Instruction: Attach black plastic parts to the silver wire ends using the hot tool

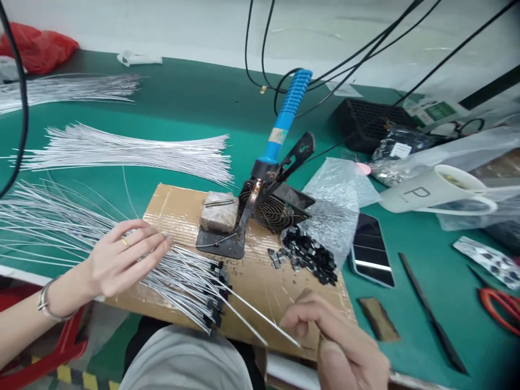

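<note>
My left hand (130, 257) lies palm down across a bundle of thin silvery wires (182, 276), its fingers stretched out side by side and its thumb hidden. Small black pieces (215, 298) sit on the right ends of many wires. Two wires (260, 309) stick out further, with no black piece at their tips. Close to those tips, my right hand (333, 341) is closed with curled fingers; whatever is inside them is hidden. A soldering iron (286, 116) with a blue handle stands tilted in a stand over the cardboard (260, 271), beside a pale block (219, 211).
Loose black pieces (311, 254) lie in a pile on the cardboard near a small fan (272, 208). More wire bundles (134, 149) rest behind. To the right are a phone (371, 249), a file-like tool (433, 314), red-handled scissors (499, 309) and a white mug (430, 189).
</note>
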### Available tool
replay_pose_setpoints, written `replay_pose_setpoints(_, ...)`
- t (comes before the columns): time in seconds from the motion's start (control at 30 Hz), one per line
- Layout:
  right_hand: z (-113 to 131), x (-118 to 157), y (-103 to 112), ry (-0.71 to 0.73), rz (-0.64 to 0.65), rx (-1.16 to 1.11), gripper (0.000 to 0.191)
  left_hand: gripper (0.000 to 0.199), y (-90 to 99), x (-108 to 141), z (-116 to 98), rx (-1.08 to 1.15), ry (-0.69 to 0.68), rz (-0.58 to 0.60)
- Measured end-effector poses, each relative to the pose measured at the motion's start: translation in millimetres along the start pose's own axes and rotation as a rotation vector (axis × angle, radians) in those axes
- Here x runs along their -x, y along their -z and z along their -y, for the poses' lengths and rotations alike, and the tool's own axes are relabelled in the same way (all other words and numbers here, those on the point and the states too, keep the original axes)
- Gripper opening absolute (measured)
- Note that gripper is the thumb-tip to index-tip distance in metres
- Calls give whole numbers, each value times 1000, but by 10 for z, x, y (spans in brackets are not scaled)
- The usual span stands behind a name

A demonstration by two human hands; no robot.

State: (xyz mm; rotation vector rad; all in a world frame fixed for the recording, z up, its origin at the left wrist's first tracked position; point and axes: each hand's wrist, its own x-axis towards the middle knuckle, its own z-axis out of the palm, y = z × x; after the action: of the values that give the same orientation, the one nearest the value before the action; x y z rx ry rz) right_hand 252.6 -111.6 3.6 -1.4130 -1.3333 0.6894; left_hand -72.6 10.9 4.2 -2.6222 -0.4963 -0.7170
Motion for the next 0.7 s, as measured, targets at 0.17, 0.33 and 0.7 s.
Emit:
replay_pose_setpoints(0.17, 78, 128, -66, -129, -47, -28, 33, 13, -70, 23, -96, 14, -11, -41)
replay_pose_setpoints(0.33, -23, 141, -49, -183, -77, -72, 32, 14, -104, 47, -166, 31, 10, -15)
replay_pose_setpoints(0.7, -83, 114, -164, -203, 32, -168, 43, 18, -191, -46, -138, -18, -55, 10)
